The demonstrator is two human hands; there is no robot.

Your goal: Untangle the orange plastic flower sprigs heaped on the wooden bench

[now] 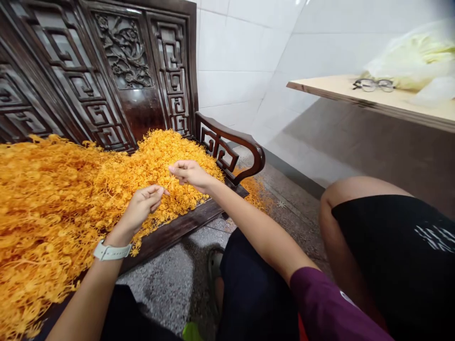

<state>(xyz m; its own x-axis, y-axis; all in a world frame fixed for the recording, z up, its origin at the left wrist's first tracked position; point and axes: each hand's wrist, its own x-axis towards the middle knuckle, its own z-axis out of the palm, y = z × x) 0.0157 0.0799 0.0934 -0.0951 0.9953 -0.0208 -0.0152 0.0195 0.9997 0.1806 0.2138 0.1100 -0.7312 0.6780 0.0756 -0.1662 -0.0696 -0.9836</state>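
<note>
On the settee (pixel 144 113): pile (pixel 81 199) of small curly orange pieces, heaped from left edge of view almost to the armrest (pixel 254 151), some over the front edge.
Left hand (pixel 142 208): in front of the pile, thumb and index fingers pressed together at the tips, rest curled. Can't tell if a piece is between them.
Right hand (pixel 190 174): just beyond the left, apart from it, over the pile's right end. Fingertips pressed together too; pinched piece, if any, too small to tell.
Wrist: pale watch (pixel 112 252) on the left.
Sleeve (pixel 330 298): purple, right arm.
Floor (pixel 159 279): speckled; loose orange bits (pixel 252 189) below the armrest, one pale star-shaped bit (pixel 281 204) near them.
Desk (pixel 327 85): light wood top at right, glasses (pixel 369 85) near the edge, cloudy bag (pixel 419 57) behind, yellowish contents.
Co-worker: bare knee (pixel 341 194) and black shorts (pixel 384 237) at right, white print.
</note>
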